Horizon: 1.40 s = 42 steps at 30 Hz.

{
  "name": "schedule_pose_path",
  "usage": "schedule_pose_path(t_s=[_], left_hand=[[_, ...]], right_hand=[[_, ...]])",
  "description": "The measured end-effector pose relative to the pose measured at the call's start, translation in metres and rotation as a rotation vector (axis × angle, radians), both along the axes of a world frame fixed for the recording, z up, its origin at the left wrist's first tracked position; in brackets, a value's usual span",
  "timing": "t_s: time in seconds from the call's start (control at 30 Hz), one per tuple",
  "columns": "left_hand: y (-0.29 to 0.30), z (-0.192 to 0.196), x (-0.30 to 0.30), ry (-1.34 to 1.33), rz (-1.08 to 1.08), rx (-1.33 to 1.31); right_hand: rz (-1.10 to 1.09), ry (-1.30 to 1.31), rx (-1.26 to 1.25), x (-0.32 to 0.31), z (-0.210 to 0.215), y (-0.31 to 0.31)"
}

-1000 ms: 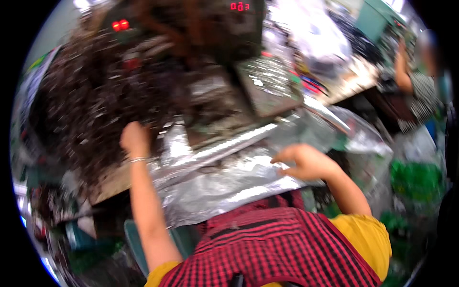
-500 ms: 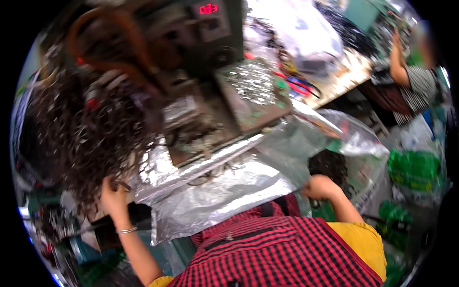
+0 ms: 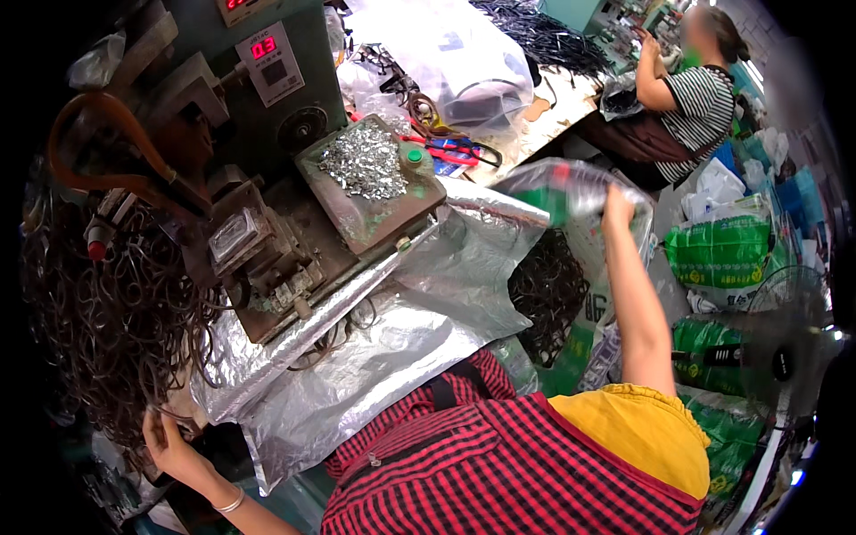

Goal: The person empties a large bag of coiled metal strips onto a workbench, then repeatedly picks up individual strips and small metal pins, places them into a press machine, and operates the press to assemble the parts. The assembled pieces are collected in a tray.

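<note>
hands at a wire bundle and a plastic bag beside a bench machine
the green machine (image 3: 267,134) stands above silver foil sheeting (image 3: 374,357); the dark wire loops (image 3: 107,321) hang left, pinched by the left hand (image 3: 169,446); the right hand (image 3: 617,203) grips the clear bag's rim (image 3: 562,178), more loops inside

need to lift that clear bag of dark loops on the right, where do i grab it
Grip the clear bag at its open top rim, from above, where the right hand is. The rim is gathered film fingers can pinch, and the dark loops weigh down the bottom.
</note>
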<state>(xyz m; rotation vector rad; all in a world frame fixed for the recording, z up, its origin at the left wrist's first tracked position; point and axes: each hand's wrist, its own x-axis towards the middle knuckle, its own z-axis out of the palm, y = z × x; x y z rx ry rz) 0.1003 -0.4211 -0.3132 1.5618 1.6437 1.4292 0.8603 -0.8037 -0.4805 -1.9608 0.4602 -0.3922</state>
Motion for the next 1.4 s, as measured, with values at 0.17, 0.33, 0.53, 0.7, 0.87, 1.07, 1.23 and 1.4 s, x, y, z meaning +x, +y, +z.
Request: schedule_pose_path(t_s=[0.17,0.33,0.53,0.7,0.87,1.07,1.23,1.4], left_hand=[[-0.006,0.037,0.044,0.003,0.008,0.024],[-0.044,0.035,0.064,-0.183,0.057,0.037],[-0.020,0.046,0.157,0.283,-0.481,0.826],[0.011,0.042,0.191,0.312,-0.477,1.014],[0.032,0.037,0.203,0.311,-0.651,1.078],[0.038,0.044,0.204,0.378,-0.752,1.114],[0.041,0.043,0.200,0.322,-0.814,1.085],[0.045,0.039,0.202,0.295,-0.868,1.081]], right_hand=[[0.202,-0.161,0.934,0.028,0.040,0.091],[1.235,0.437,0.326,-0.145,0.097,0.055],[0.844,-0.144,-1.023,-0.270,0.184,0.116],[0.921,-0.677,-0.542,-0.312,0.241,0.145],[1.247,-0.611,-0.531,-0.318,0.195,0.222],[1.101,-0.678,-0.641,-0.307,0.137,0.286],[1.134,-0.740,-0.523,-0.302,0.132,0.316],[1.110,-0.778,-0.450,-0.302,0.147,0.325]])
